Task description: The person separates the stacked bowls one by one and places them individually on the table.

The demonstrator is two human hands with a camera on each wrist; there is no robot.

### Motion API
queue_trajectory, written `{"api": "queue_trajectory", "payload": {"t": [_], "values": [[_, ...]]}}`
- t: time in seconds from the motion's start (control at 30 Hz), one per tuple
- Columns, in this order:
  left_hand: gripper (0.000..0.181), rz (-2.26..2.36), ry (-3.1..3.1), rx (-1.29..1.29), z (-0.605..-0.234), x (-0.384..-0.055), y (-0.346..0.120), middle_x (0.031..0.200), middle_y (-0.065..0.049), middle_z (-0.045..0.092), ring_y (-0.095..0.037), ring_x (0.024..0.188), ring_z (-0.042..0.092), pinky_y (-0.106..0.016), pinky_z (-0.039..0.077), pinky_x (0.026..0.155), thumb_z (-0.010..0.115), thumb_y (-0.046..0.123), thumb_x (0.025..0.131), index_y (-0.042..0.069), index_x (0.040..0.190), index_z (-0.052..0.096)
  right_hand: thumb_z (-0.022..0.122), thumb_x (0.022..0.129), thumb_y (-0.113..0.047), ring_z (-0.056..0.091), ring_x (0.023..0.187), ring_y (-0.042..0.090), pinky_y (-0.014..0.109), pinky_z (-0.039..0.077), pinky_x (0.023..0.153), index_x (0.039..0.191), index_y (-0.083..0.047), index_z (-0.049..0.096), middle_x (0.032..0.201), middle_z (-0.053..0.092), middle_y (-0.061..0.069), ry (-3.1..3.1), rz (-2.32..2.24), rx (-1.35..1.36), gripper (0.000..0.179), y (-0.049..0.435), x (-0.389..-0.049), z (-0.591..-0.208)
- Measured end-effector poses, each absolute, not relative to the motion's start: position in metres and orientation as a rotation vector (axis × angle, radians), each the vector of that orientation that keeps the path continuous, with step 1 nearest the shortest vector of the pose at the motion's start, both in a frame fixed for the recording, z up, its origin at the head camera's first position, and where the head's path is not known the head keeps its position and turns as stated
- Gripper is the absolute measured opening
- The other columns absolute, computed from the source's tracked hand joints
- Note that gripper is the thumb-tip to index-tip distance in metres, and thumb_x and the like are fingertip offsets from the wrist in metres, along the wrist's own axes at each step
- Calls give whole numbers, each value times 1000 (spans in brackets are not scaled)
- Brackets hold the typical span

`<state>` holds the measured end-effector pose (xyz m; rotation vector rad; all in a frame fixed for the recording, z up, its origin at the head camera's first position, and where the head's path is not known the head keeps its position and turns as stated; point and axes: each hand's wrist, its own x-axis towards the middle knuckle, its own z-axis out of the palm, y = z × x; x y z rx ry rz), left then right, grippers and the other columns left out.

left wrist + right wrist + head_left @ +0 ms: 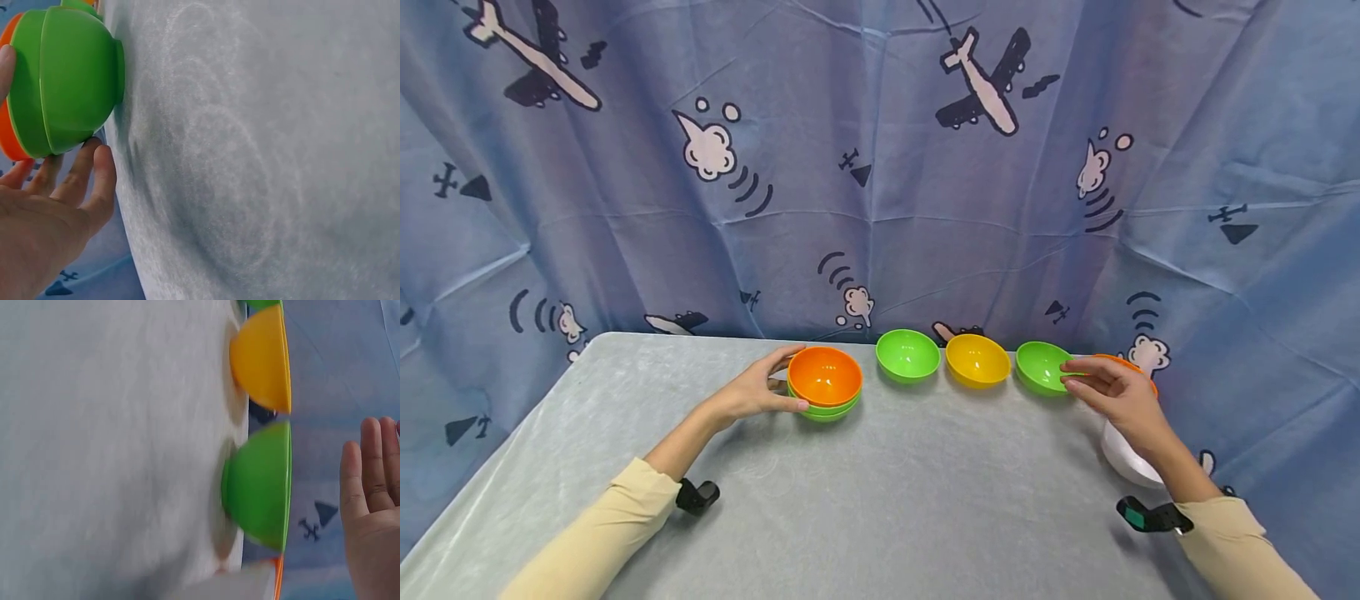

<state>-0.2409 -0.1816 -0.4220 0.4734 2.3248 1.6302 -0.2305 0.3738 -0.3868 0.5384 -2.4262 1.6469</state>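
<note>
My left hand holds the left side of a bowl stack, thumb at the front and fingers toward the back. On top sits an orange bowl, nested in green bowls that stand on the table. In the head view my right hand overlaps the right edge of a green bowl. The right wrist view shows that hand's fingers fairly straight, with nothing in them, apart from the green bowl. Behind the right hand, another orange bowl and a white bowl are partly hidden.
Along the table's back edge stand a green bowl and a yellow bowl, both upright. The table has a pale grey cover. A blue curtain with printed airplanes hangs directly behind it.
</note>
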Motion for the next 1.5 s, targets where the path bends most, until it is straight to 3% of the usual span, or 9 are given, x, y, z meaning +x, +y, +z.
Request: {"api": "queue_trajectory", "payload": {"t": [0.27, 0.57, 0.8, 1.03, 1.27, 1.5], "values": [[86, 1649, 2302, 474, -423, -240, -182, 152, -16, 43, -42, 129, 51, -56, 44, 104, 86, 19, 85, 6, 155, 38, 72, 96, -9, 68, 100, 14, 22, 55, 84, 126, 4, 65, 122, 67, 19, -2496, 1593, 542, 33, 344, -245, -388], [85, 1646, 2317, 478, -426, -239, -184, 153, -19, 42, -45, 129, 51, -55, 46, 102, 85, 19, 86, 3, 155, 38, 68, 97, 0, 67, 107, 23, 30, 55, 89, 128, 11, 60, 122, 67, 15, -2416, 1759, 749, 33, 317, -257, -392], [85, 1648, 2315, 483, -425, -238, -183, 153, -21, 40, -47, 130, 49, -56, 46, 101, 84, 18, 87, 1, 155, 36, 67, 98, -1, 66, 109, 22, 29, 54, 91, 128, 9, 61, 126, 60, 31, -2400, 1797, 792, 32, 294, -263, -396], [85, 1643, 2314, 487, -426, -238, -183, 153, -21, 40, -49, 131, 48, -55, 47, 101, 83, 18, 88, 1, 155, 36, 69, 97, -5, 66, 108, 30, 29, 54, 91, 126, 7, 63, 126, 60, 31, -2406, 1841, 783, 31, 272, -267, -401], [85, 1644, 2301, 476, -426, -237, -183, 154, -21, 39, -49, 131, 47, -55, 47, 101, 83, 19, 88, 2, 156, 35, 71, 96, -1, 65, 107, 27, 29, 55, 90, 124, 7, 64, 125, 63, 27, -2369, 1899, 790, 31, 252, -272, -405], [84, 1630, 2307, 470, -425, -237, -183, 154, -20, 39, -48, 131, 48, -54, 48, 100, 83, 20, 88, 3, 156, 36, 69, 94, 6, 61, 113, 43, 32, 54, 92, 126, 12, 62, 124, 61, 31, -2282, 1967, 885, 33, 236, -276, -410]]}}
